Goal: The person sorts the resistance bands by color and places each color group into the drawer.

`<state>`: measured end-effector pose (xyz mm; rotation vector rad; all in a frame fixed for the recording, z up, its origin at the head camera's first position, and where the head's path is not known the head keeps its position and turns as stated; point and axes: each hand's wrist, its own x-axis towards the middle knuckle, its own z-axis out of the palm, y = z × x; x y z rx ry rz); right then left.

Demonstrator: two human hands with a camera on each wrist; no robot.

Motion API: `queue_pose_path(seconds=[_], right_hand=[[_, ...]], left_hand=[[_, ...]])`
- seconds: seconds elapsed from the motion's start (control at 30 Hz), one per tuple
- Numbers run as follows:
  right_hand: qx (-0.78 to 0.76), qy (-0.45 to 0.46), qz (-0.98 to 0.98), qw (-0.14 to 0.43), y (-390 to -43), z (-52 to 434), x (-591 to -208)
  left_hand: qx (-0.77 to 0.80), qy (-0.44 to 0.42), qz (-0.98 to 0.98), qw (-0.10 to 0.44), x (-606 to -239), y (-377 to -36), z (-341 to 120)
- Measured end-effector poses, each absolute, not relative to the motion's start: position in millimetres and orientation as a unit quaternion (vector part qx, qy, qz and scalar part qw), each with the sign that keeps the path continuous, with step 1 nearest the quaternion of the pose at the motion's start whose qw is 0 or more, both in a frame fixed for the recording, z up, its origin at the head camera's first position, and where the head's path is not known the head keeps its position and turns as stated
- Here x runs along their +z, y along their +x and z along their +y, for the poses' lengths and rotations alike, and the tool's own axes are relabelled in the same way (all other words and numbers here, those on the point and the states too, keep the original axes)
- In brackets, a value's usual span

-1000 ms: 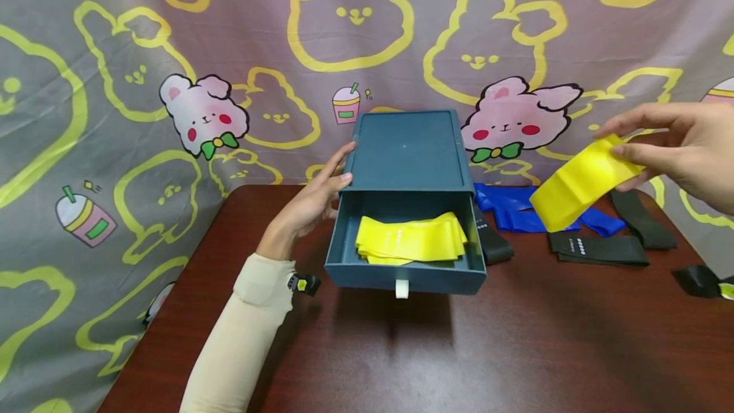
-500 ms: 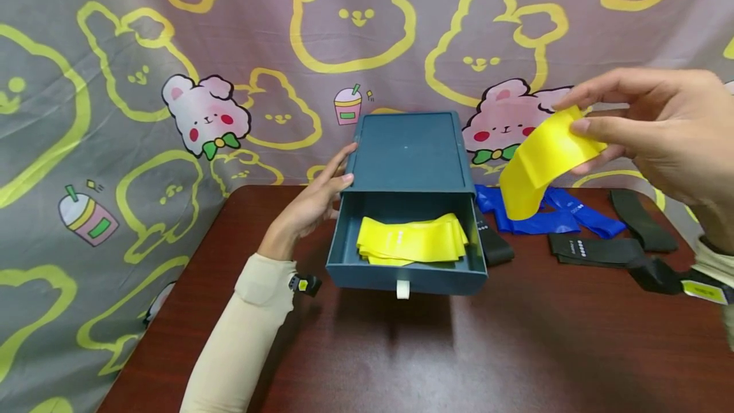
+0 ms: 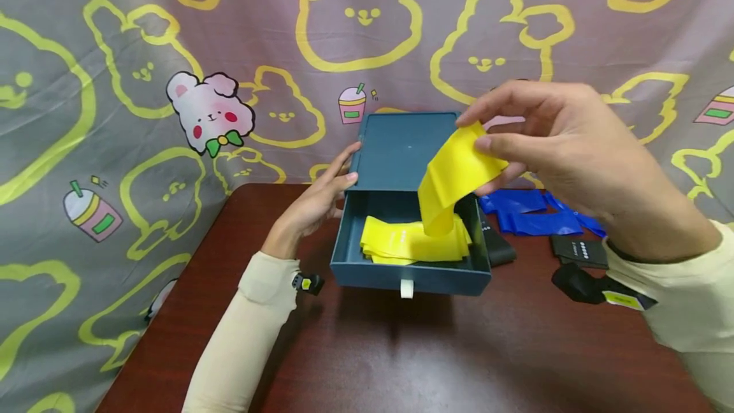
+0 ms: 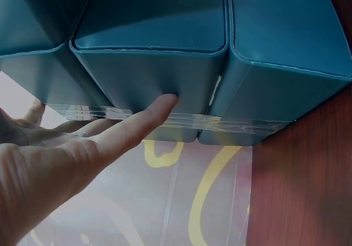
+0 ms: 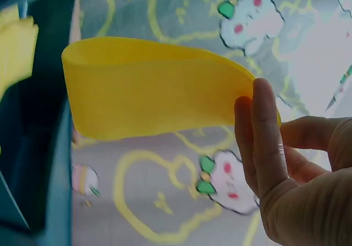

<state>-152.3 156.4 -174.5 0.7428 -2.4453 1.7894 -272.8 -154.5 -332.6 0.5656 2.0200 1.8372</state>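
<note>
A blue-green drawer cabinet (image 3: 390, 152) stands on the table with its top drawer (image 3: 355, 275) pulled out. Inside the drawer lie folded yellow resistance bands (image 3: 395, 244). With thumb and fingers, my right hand (image 3: 564, 145) pinches another yellow resistance band (image 3: 453, 167), a loop whose free end hangs over the drawer's right part. The right wrist view shows this band (image 5: 148, 89) beside the drawer wall. My left hand (image 3: 306, 209) rests against the cabinet's left side; the left wrist view has its thumb (image 4: 132, 127) stretched out on the side wall.
Blue bands (image 3: 533, 212) lie to the cabinet's right, with black bands (image 3: 576, 250) close by; my right arm covers part of that area. A patterned curtain (image 3: 275, 11) hangs behind the dark wooden table (image 3: 401, 362). Clear tape (image 4: 236, 123) runs across the cabinet's side.
My right hand has carried the yellow resistance band leftward, from the table's right side to above the open drawer. My left hand stays against the cabinet.
</note>
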Motion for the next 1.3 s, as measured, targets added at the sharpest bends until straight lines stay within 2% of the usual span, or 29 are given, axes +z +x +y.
queue_pose_path(seconds=[0.17,0.37,0.67,1.03,1.3], right_hand=[[0.549,0.263,-0.793,-0.036,-154,127,-181],[0.555,0.245,-0.788,-0.111,-159,94,-186],[0.548,0.256,-0.784,-0.142,-165,64,-183],[0.503,0.206,-0.819,-0.185,-178,87,-204],[0.453,0.172,-0.858,-0.171,-174,109,-231]], left_hand=[[0.646,0.198,0.716,0.173,-331,-272,-154],[0.641,0.185,0.724,0.176,-332,-272,-155],[0.658,0.196,0.703,0.185,-332,-272,-158],[0.629,0.183,0.735,0.175,-331,-272,-154],[0.634,0.188,0.73,0.17,-331,-272,-154]])
